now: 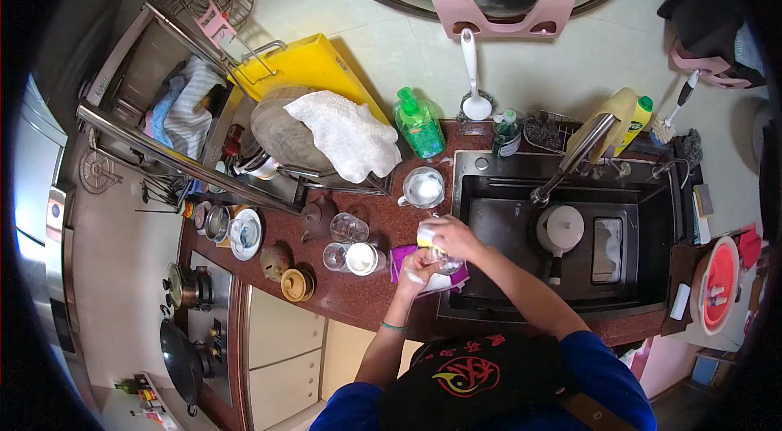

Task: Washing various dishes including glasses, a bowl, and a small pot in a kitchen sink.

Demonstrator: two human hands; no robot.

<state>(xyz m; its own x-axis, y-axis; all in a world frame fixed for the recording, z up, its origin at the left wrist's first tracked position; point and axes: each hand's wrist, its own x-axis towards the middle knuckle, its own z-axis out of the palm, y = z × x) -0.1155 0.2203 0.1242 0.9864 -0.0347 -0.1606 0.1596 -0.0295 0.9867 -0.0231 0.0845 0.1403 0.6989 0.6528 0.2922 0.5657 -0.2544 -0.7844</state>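
Soap foam covers part of my left hand (416,270), whose fingers grip a small clear glass vessel (449,264) at the sink's left edge. My right hand (453,238) presses a yellow and white sponge (426,235) at the top of this glass. Beneath both hands lies a purple and white cloth (401,258) on the red stone counter. Just behind them stands a clear glass mug (423,187) with foam inside. Left of my hands, two clear glasses (349,227) and a white-topped cup (361,258) stand together.
The black sink (501,296) at right holds a lidded white pot (561,228) with a dark handle, below the faucet (574,156). Green soap bottle (420,128) stands at the wall. Brown teapot (319,217), lidded yellow jar (297,285) and white plate (245,254) are left.
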